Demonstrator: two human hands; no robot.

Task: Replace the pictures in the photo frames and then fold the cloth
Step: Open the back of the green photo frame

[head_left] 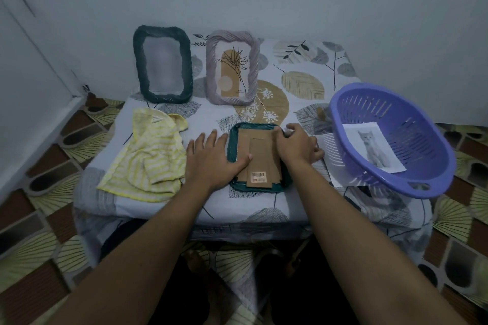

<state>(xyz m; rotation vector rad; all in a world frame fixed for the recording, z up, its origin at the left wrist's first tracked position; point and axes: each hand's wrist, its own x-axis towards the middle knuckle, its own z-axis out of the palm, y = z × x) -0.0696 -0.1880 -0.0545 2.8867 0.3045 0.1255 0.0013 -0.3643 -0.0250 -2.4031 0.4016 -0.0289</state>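
Head view, read from left to right. A yellow-and-white striped cloth (148, 155) lay crumpled and unfolded at the left edge of the tabletop (303, 60), which was draped in a leaf-printed cover. Behind the cloth, a dark teal frame (139, 66) stood upright near the wall; its pane appeared blank and greyish. The left hand (211, 161) rested palm down just right of the cloth, fingers straight and spread, with the thumb pressed on a cardboard backing (260, 150). Behind this hand, a lilac frame (211, 68) stood upright beside the dark one and held a line drawing of a plant on beige shapes. At the centre front, a green frame (232, 145) lay face down, the brown cardboard backing and its stand flap uppermost; a barcode label (258, 175) sat at the near end of the flap. The right hand (297, 144) gripped the far right rim of this green frame, its fingers curled over the edge. To the right, a white sheet (335, 169) lay flat on the cover, partly under a purple slotted basket (422, 166). The basket sat tilted at the right edge of the tabletop, its opening turned toward the camera. Inside it lay a printed cat picture (373, 146). Patterned floor tiles (66, 140) surrounded the tabletop.
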